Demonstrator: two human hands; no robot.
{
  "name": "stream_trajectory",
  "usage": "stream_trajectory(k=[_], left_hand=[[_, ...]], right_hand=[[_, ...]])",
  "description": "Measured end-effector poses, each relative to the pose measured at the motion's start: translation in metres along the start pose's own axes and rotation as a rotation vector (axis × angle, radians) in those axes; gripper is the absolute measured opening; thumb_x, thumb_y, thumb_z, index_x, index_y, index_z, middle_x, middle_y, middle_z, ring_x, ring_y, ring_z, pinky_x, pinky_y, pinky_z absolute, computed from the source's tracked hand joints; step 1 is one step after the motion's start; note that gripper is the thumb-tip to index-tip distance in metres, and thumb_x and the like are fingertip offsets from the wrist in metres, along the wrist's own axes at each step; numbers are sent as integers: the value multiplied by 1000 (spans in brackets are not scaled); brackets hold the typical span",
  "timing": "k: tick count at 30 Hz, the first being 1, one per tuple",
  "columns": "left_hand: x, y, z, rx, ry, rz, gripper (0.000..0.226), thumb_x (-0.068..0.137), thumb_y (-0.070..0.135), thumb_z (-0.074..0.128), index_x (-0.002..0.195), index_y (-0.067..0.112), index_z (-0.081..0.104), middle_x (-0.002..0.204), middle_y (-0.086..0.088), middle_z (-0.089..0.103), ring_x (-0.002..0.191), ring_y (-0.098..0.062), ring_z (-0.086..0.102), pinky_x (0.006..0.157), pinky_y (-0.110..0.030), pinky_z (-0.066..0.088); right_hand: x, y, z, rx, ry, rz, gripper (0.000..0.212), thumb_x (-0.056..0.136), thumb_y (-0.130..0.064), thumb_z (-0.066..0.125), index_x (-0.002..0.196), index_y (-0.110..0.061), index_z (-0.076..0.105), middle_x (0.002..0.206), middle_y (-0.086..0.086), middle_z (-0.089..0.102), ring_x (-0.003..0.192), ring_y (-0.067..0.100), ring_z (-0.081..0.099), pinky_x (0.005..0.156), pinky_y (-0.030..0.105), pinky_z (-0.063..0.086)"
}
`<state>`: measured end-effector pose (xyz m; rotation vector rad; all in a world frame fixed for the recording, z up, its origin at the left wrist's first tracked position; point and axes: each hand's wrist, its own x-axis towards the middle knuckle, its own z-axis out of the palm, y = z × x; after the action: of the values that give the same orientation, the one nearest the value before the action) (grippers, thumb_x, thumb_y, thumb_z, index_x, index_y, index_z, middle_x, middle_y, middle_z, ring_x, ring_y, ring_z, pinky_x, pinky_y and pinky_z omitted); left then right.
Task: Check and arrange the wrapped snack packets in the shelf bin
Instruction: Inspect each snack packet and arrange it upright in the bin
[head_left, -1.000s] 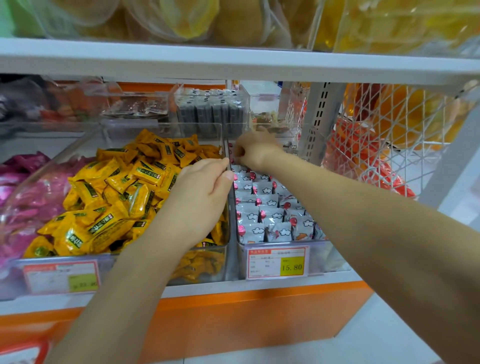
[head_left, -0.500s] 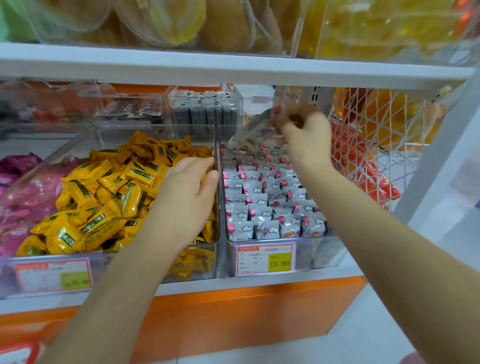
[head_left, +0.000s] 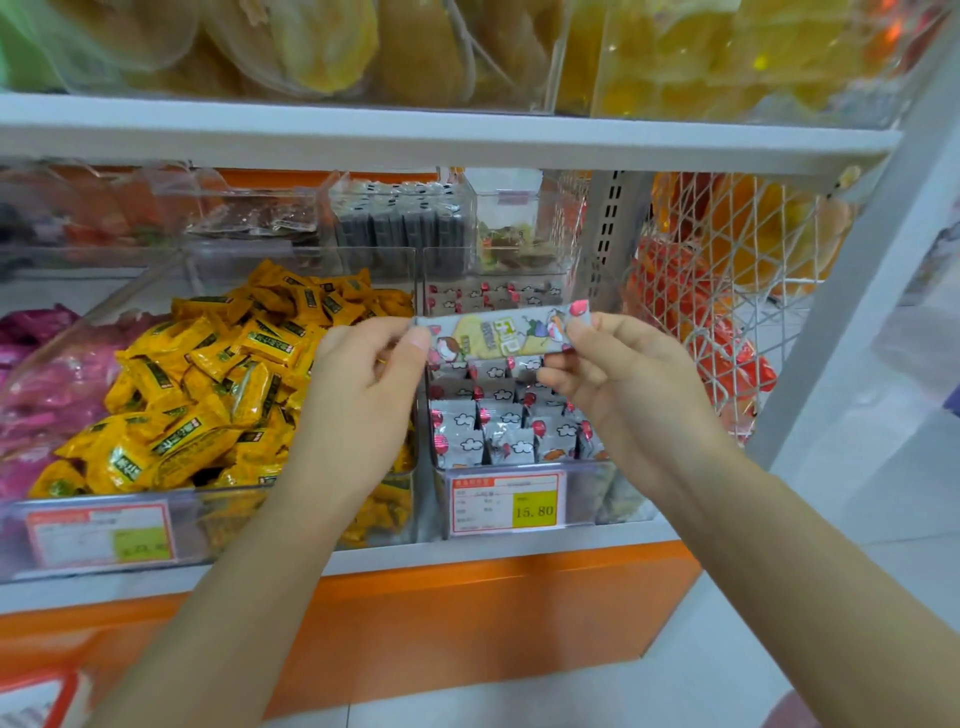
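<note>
A long silver snack packet (head_left: 501, 332) with a yellow cartoon print is held level above the clear shelf bin (head_left: 582, 491). My left hand (head_left: 363, 395) pinches its left end and my right hand (head_left: 618, 379) pinches its right end. Below it, the bin holds several rows of silver packets (head_left: 488, 431) with red and white cloud prints, standing on edge. A price tag (head_left: 506, 503) reading 15.80 is fixed to the bin's front.
To the left stands a clear bin of yellow packets (head_left: 208, 395), then pink packets (head_left: 36, 395). A white wire basket (head_left: 727, 291) with orange and red bags hangs at the right. A white shelf (head_left: 447, 137) runs close overhead. Smaller clear boxes (head_left: 400, 223) sit behind.
My right hand lifted a packet out of the bin's back and brought it forward. My left hand left the bin divider and took hold of the packet's left end.
</note>
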<state>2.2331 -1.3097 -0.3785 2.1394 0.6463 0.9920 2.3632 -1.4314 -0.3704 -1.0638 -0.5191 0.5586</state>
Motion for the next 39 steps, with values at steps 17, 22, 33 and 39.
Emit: stream_trajectory(k=[17, 22, 33, 39], left_hand=[[0, 11, -7, -530, 47, -328, 30, 101, 26, 33, 77, 13, 46, 43, 5, 46, 39, -9, 28, 36, -18, 24], [-3, 16, -6, -673, -37, -327, 22, 100, 20, 38, 81, 14, 48, 49, 3, 52, 39, -6, 32, 35, -16, 27], [-1, 13, -3, -472, -132, -195, 35, 91, -2, 38, 99, 27, 55, 74, -8, 69, 50, -7, 49, 44, -20, 40], [-4, 13, -4, -429, -57, -111, 10, 91, 25, 53, 101, 27, 54, 71, 3, 61, 47, 0, 51, 45, -13, 41]], right_hand=[[-2, 0, -4, 199, -144, 117, 11, 78, 7, 56, 79, -4, 54, 58, 5, 65, 57, 12, 66, 56, 16, 54], [-1, 0, -7, 135, -32, 124, 17, 90, 8, 48, 81, -5, 52, 65, 9, 60, 54, 13, 65, 52, 19, 53], [-1, -4, -10, -261, -20, -68, 13, 90, -4, 57, 80, -12, 55, 84, 14, 63, 62, 15, 65, 72, 35, 56], [-6, -4, -8, -457, -109, -247, 33, 81, 9, 56, 94, -21, 64, 94, -10, 68, 88, 7, 66, 74, 24, 53]])
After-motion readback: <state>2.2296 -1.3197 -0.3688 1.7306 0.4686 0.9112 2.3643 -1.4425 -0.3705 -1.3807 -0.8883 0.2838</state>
